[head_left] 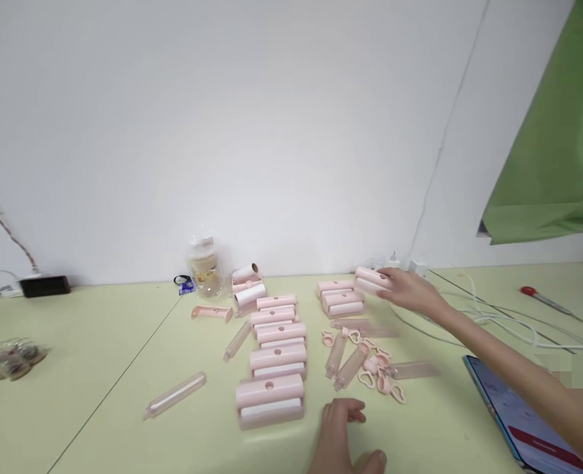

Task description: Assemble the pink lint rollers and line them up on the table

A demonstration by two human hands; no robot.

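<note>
Right hand stretched to two o'clock, fingers wrapped round a pink roller case at the far row's end; left hand flat on the table at six o'clock, fingers loose, wrist cut off

Roller cases lie left of clear tubes, jar behind

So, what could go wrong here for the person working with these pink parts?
1. The right hand holds a pink roller case at full stretch above the white cables; pulling back, the arm may snag them.
2. The clear tubes lie loose and might roll away.
3. The tablet sits under the right forearm and could get pushed.
</note>
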